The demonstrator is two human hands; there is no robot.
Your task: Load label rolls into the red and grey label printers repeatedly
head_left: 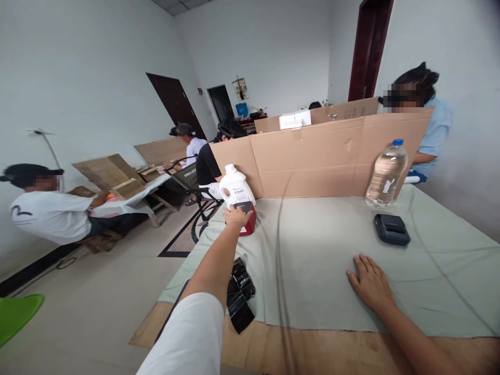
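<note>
My left arm is stretched forward, and my left hand (pixel 237 216) grips the near side of a small red box with a dark top (pixel 248 223), thumb and fingers on either side. Right behind that box stands a white jug-like bottle (pixel 235 187) with a handle and white cap. My right hand (pixel 370 281) lies flat on the pale green cloth (pixel 312 276), fingers stretched out and holding nothing. Beyond it sits a dark, rounded square device (pixel 391 229). Several black plastic-wrapped packets (pixel 240 294) lie beneath and beside my left forearm.
A cardboard partition (pixel 312 161) runs along the table's far edge. In front of it at right stands a large clear bottle with a blue cap (pixel 386 174). Bare wood (pixel 312 349) shows along the near edge. Other people sit at left and behind the partition.
</note>
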